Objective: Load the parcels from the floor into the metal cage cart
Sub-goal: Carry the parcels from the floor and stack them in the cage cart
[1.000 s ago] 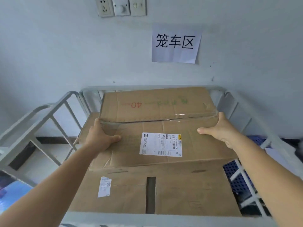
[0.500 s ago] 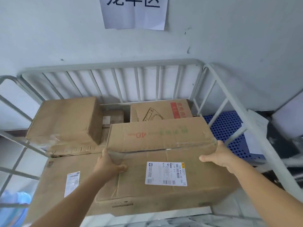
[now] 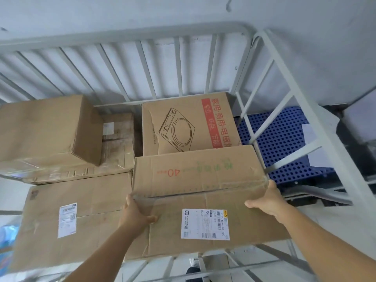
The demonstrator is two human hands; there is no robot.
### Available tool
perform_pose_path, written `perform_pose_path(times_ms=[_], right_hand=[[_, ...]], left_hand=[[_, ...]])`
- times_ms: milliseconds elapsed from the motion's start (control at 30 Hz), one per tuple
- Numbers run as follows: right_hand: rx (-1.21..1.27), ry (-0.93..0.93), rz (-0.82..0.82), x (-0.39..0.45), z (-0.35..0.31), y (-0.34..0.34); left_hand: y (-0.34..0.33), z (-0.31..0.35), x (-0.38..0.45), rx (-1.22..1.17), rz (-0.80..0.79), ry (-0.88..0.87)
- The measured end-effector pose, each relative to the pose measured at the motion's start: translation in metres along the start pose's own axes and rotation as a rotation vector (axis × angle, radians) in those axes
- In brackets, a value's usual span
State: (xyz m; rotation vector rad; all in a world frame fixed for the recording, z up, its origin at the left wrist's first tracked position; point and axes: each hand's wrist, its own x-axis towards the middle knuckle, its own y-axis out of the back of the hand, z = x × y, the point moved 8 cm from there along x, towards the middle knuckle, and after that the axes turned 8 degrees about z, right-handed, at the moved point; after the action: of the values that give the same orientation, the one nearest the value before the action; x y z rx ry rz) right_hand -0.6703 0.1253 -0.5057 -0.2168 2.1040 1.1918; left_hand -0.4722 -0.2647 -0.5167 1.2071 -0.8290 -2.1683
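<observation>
Hands first: your left hand (image 3: 136,213) and right hand (image 3: 266,200) squeeze the box (image 3: 203,202), fingers wrapped on its sides, over the cart (image 3: 126,32). Lower it flat beside the stove box (image 3: 187,125).

Both forearms extended forward, bare. Left hand (image 3: 136,212) clamped, thumb on top. Right hand (image 3: 268,200) likewise, fingers wrapped out of view.
</observation>
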Motion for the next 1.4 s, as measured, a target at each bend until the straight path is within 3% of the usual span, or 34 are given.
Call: perform_pose_path(times_ms=[267, 667, 900, 1133, 1400], right_hand=[[-0.050, -0.020, -0.012, 0.034, 0.024, -0.016], [-0.203, 0.022, -0.004, 0.036, 0.034, -0.024], [-0.648, 0.403, 0.120, -0.011, -0.024, -0.016], [-0.672, 0.722, 0.107, -0.103, -0.108, -0.039], [-0.632, 1.108, 0.105, -0.267, -0.189, -0.082]], left_hand=[[-0.045, -0.007, 0.001, 0.048, 0.034, 0.012], [-0.051, -0.003, -0.008, 0.240, -0.008, 0.002], [-0.011, 0.026, -0.035, 0.599, 0.037, -0.280], [0.072, 0.020, -0.075, 0.608, 0.193, -0.365], [0.190, -0.028, -0.163, 0.484, 0.413, -0.385]])
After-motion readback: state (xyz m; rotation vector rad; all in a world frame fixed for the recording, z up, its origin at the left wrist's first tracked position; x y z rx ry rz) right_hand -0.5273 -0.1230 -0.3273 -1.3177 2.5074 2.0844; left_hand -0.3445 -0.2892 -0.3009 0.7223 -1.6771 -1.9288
